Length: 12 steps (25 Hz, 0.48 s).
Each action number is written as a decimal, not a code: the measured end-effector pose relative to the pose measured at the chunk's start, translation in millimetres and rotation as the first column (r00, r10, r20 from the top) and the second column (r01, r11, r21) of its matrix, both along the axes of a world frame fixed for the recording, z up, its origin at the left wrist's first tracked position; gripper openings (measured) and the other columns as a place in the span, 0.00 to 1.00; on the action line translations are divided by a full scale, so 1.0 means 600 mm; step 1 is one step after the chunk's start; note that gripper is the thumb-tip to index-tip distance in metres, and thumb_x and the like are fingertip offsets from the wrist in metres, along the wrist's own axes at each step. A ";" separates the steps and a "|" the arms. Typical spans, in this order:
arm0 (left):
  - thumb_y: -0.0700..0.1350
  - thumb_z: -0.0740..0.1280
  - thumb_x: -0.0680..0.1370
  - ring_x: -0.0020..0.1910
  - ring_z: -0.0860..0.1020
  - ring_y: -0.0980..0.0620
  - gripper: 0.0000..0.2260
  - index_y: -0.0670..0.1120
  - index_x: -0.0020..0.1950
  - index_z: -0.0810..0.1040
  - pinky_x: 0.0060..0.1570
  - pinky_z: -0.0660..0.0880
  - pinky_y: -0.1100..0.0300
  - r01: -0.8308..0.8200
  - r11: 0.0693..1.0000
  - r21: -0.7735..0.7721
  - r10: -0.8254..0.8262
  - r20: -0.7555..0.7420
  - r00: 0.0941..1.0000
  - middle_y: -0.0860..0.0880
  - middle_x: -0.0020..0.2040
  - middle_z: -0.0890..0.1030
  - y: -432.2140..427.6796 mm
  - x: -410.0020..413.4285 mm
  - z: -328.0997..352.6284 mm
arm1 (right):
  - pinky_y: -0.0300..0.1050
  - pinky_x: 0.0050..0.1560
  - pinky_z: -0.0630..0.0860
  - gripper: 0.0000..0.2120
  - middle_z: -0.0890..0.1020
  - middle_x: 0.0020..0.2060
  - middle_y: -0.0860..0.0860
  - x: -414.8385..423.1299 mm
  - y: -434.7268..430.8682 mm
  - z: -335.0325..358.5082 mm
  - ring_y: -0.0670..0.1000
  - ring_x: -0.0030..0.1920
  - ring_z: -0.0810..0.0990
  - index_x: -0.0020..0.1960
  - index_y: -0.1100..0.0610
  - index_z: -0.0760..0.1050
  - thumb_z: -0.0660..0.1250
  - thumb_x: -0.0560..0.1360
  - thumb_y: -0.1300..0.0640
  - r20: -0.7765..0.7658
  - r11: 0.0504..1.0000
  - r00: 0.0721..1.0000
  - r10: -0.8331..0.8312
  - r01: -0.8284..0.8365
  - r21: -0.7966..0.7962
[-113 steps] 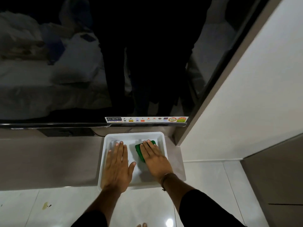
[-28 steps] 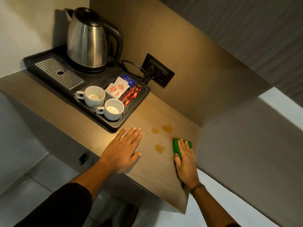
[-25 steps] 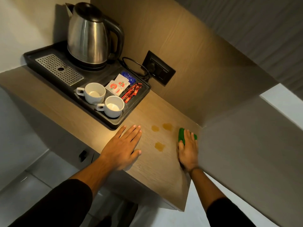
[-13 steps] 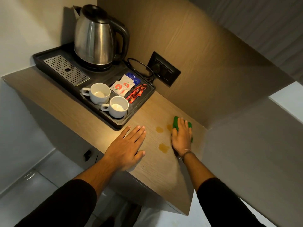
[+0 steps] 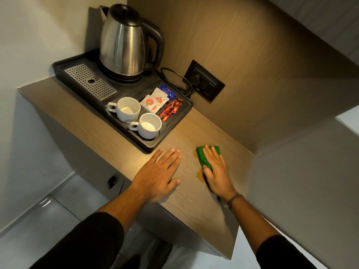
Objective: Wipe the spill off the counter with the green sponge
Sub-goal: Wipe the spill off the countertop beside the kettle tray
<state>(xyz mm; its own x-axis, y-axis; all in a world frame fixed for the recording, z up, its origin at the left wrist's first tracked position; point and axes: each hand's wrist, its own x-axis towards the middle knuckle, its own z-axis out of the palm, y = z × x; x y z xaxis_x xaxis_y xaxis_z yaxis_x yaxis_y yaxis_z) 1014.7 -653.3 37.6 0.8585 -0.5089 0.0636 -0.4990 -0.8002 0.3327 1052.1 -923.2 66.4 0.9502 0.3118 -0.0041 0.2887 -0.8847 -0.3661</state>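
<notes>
- Nearest you, your left hand (image 5: 158,172) lies flat on the counter (image 5: 196,208), palm down, fingers spread and holding nothing; in my judgement it only braces you
- Just to its right, your right hand (image 5: 217,171) presses the green sponge (image 5: 204,158) onto the wood; the fingers lie flat over it rather than curled round it, so it is pinned under the palm and fingers, not pinched
- The sponge shows beyond your fingertips and along the thumb side; the rest is hidden under the hand
- A brownish stain (image 5: 199,174) sits on the counter beside your thumb, touching the near edge of the sponge, and a small trace (image 5: 194,151) shows at the sponge's far left corner; whether more spill lies beneath the sponge I cannot tell
- I judge the sponge light, soft and compressible, likely to bunch or slip out if pushed by one edge, so keep the flat palm over its middle and press evenly
- The liquid may smear instead of lifting, so the near stain probably needs a pull back toward you
- Farther off, the black tray (image 5: 171,131) holds two white cups (image 5: 136,119), sachets (image 5: 155,101) and the kettle (image 5: 124,43); keep the strokes away from its rim
</notes>
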 end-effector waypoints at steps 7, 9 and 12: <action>0.63 0.47 0.84 0.85 0.44 0.47 0.34 0.45 0.85 0.47 0.82 0.48 0.40 0.006 1.000 0.019 -0.006 -0.010 1.000 0.45 0.87 0.49 -0.001 0.001 0.004 | 0.57 0.81 0.44 0.29 0.58 0.82 0.52 0.065 0.060 0.018 0.54 0.82 0.50 0.82 0.54 0.57 0.60 0.83 0.61 -0.039 0.987 0.987 -0.157 0.158 0.029; 0.63 0.48 0.84 0.85 0.45 0.47 0.34 0.44 0.84 0.48 0.82 0.48 0.40 0.003 1.000 0.021 -0.003 0.000 1.000 0.44 0.87 0.49 -0.001 0.000 0.004 | 0.55 0.81 0.42 0.31 0.55 0.83 0.48 -0.006 0.041 -0.006 0.49 0.83 0.47 0.83 0.47 0.53 0.58 0.82 0.57 -0.023 0.999 0.999 0.029 -0.028 0.019; 0.63 0.48 0.84 0.85 0.45 0.47 0.34 0.44 0.84 0.47 0.82 0.48 0.40 0.005 1.000 0.026 -0.005 -0.003 1.000 0.44 0.87 0.49 -0.003 -0.001 0.005 | 0.58 0.81 0.46 0.31 0.55 0.83 0.47 -0.047 -0.039 0.002 0.50 0.83 0.48 0.82 0.48 0.55 0.58 0.82 0.58 -0.011 1.000 1.000 0.009 -0.008 0.030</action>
<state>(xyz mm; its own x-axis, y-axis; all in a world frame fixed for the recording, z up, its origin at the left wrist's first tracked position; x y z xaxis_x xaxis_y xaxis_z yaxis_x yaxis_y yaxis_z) 1013.9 -654.9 40.7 0.8561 -0.5146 0.0474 -0.5019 -0.8063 0.3131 1023.8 -946.5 67.8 0.9475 0.3198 -0.0052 0.2917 -0.8707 -0.3959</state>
